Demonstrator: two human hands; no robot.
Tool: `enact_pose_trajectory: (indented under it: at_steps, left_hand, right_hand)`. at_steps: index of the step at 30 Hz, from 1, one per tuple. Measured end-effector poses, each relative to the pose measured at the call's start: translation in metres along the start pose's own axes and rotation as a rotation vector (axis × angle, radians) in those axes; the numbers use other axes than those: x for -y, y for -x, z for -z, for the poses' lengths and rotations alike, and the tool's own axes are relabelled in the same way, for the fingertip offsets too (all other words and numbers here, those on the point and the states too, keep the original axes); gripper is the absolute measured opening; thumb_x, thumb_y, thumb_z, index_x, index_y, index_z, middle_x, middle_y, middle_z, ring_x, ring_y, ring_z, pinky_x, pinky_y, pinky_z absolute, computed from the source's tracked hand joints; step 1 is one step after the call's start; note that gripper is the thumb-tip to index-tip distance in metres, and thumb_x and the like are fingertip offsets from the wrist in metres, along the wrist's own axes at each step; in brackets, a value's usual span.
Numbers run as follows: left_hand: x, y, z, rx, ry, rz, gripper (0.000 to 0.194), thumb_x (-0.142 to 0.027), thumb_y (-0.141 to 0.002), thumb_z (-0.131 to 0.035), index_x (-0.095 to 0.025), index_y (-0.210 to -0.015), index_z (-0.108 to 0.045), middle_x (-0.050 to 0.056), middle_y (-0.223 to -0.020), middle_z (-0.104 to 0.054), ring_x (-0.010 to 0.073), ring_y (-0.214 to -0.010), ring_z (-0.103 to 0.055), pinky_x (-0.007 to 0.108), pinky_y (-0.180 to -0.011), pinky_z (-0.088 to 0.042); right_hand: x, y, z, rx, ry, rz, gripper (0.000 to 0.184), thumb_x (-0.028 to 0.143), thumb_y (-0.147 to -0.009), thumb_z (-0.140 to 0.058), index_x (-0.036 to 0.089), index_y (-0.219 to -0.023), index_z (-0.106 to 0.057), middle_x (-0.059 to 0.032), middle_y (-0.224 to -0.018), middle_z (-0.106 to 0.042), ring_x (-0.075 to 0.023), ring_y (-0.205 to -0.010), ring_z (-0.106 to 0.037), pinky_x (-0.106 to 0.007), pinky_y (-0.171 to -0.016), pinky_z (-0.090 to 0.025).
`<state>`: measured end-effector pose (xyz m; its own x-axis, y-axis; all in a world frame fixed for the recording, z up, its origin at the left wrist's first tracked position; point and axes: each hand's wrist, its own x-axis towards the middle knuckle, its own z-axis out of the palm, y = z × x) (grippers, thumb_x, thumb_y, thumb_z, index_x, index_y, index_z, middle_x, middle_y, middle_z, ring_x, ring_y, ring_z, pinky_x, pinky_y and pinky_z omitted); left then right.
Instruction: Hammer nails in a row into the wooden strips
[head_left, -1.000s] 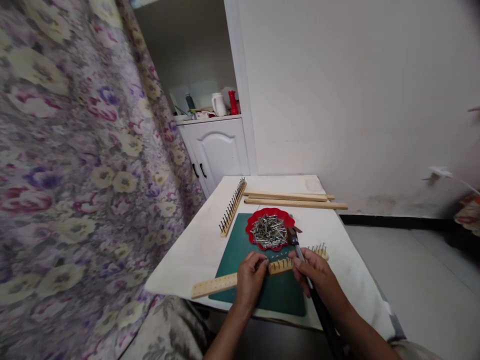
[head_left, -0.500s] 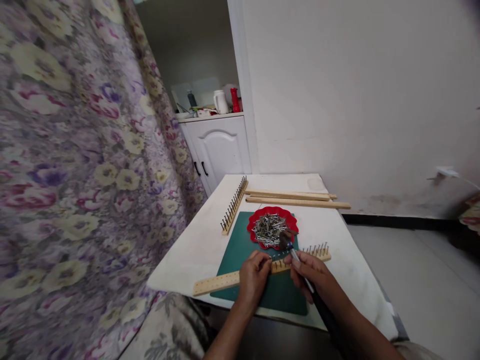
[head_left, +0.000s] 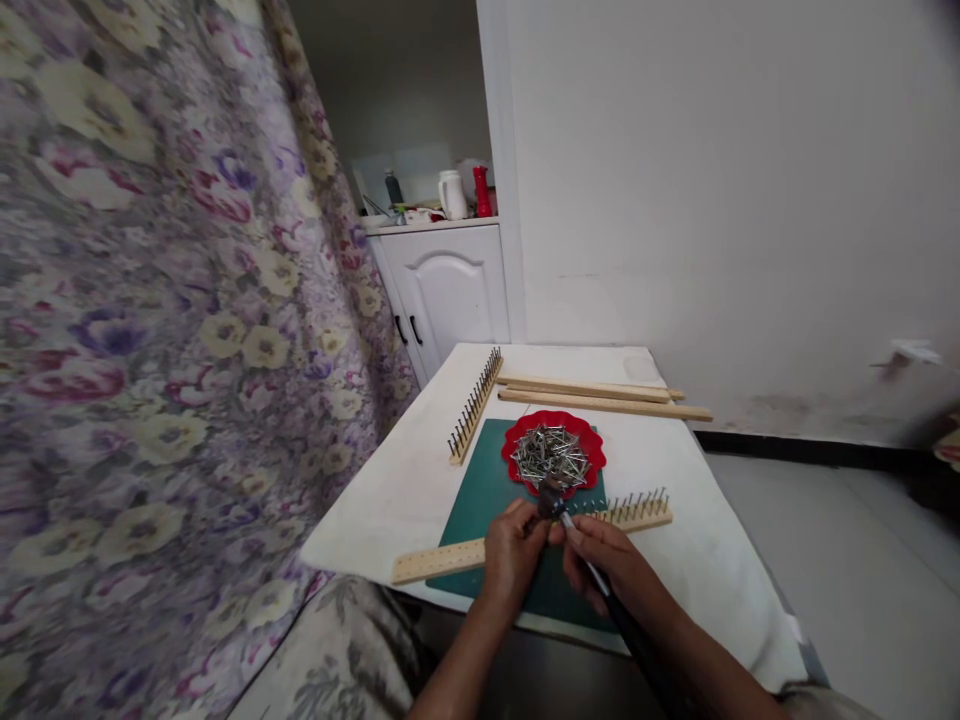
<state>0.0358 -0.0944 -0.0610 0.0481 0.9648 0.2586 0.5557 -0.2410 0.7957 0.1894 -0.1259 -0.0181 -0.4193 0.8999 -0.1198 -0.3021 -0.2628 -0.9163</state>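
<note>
My right hand grips a hammer with a dark handle and metal shaft. The hammer's head is over the near rim of the red scalloped dish. My left hand is closed in a pinch at a wooden strip; what its fingertips hold is hidden. Rows of small holes show on the strip's left part. Nails stand upright in its right part. Loose nails fill the dish. Both hands cover the middle of the strip, close together.
A green mat lies under the dish and strip on the white-covered table. Another nail-studded strip is at the back left. Bare wooden strips lie at the back. A floral curtain hangs on the left.
My right hand and the hammer have moved left, bringing the hammer's head nearer my left hand. My left hand stays at the strip. The whole view has shifted slightly.
</note>
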Motion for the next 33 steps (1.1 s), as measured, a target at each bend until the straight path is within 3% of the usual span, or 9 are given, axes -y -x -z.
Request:
enact_pose_trajectory:
  at_steps: [28,33]
  left_hand:
    - [-0.0007,0.0005,-0.0014,-0.022,-0.045,0.018,0.02,-0.018,-0.074,-0.052,-0.016,-0.055,-0.049,-0.004,-0.058,-0.046,0.0102,-0.056,-0.044,0.02,-0.053,-0.028]
    - [0.0024,0.0006,-0.0028,-0.031,-0.057,0.01,0.016,-0.019,-0.075,-0.053,-0.016,-0.06,-0.057,-0.003,-0.062,-0.05,0.0102,-0.057,-0.046,0.02,-0.053,-0.028]
  right_hand:
    - [-0.0045,-0.001,0.0001,0.028,-0.003,-0.028,0.036,0.05,-0.076,-0.058,0.016,-0.084,-0.053,0.0057,-0.043,-0.058,-0.0053,-0.023,-0.038,-0.016,-0.026,-0.016]
    - [0.0041,0.0021,0.0022,0.047,-0.007,-0.005,0.037,0.052,-0.077,-0.057,0.016,-0.088,-0.053,0.0049,-0.046,-0.059,-0.0056,-0.024,-0.04,-0.017,-0.027,-0.018]
